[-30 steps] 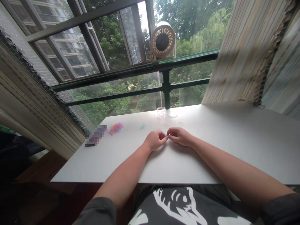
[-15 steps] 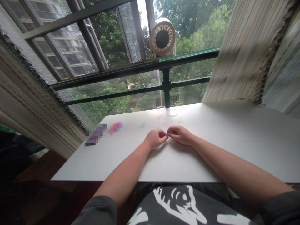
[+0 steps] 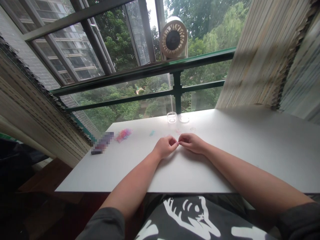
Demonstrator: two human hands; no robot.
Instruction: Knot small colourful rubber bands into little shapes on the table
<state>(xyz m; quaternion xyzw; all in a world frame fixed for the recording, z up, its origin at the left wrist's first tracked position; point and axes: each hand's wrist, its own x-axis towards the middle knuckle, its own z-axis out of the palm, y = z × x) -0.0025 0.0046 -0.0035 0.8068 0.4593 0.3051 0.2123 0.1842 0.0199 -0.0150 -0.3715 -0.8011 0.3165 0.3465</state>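
Pinches a tiny pink bit [image 3: 178, 143] between the fingertips of the left hand [image 3: 164, 146] and the right hand [image 3: 193, 143], right over the bench [image 3: 112, 173]. Has both hands closed at the tips and almost touching (too small to name the bit or tell how tight the pinch is).

Could slip away if squeezed too hard or held too softly, then drop onto the smooth white top and skid. Could spring off if stretchy and pulled too fast from both sides. Could get lost among the pale pink bits [image 3: 177, 131] just past the fingers, because of the close colour. Might push those bits away by sliding the hands forward, or, with a longer reach, tip the clear cup [image 3: 171, 117]. Might scatter the bright pile [image 3: 123, 135] or the blue-green bit [image 3: 152, 133] with a wide sweep to the left. Could also blow light bits about, if running, from the fan [image 3: 173, 40].
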